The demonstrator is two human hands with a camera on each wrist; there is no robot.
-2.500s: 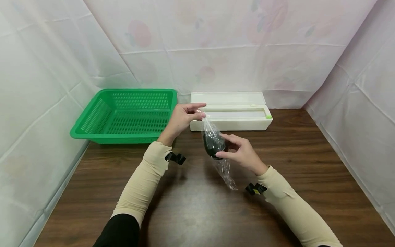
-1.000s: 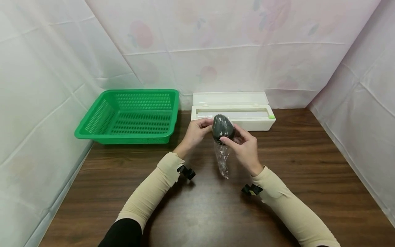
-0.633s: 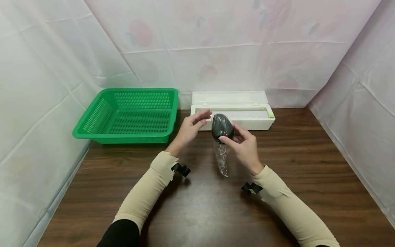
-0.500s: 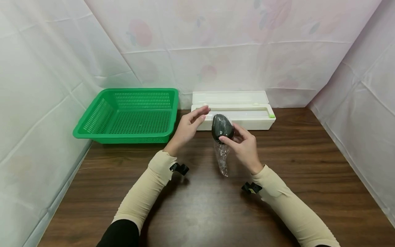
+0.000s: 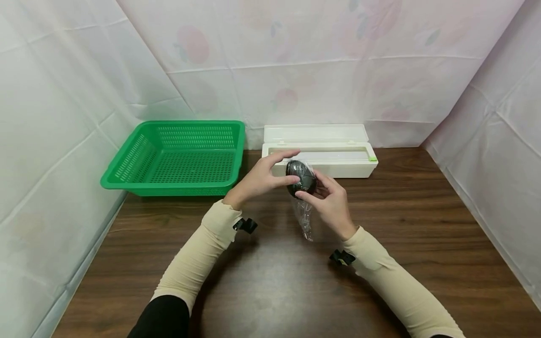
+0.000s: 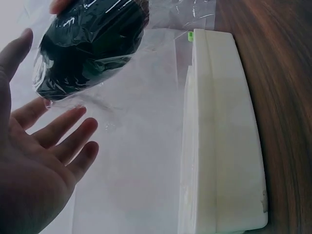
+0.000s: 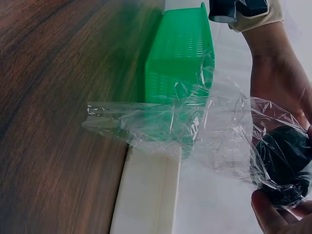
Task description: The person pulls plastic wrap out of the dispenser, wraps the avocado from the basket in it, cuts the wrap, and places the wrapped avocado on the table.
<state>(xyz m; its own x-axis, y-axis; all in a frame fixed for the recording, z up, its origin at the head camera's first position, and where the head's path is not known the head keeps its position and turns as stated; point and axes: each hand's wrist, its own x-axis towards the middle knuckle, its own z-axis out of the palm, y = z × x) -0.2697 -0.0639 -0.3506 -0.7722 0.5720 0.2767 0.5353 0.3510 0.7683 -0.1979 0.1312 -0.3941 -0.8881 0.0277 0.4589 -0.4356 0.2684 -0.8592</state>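
A dark, egg-shaped avocado [image 5: 300, 180], wrapped in clear cling film, is held up above the table in the head view. My right hand [image 5: 331, 203] grips it from the right between thumb and fingers. A loose twisted tail of cling film [image 7: 146, 124] trails from it, hanging downward in the head view. At the avocado's left, my left hand [image 6: 41, 161] has its fingers spread, with the index fingertip at the film's edge. The left thumb overlaps the avocado in the head view, but the left wrist view shows it apart from it.
Behind the hands is a white cling film dispenser [image 5: 338, 170] with its lid raised and a green tab at its right end. A green slotted basket [image 5: 181, 191] stands at the back left. White cloth [image 5: 338, 94] hangs around the brown wooden table [image 5: 401, 211].
The left hand first pinched gathered film above the avocado, then let go and drew back left. It has now come in again with fingers spread. The right hand keeps its grip, turning the avocado.
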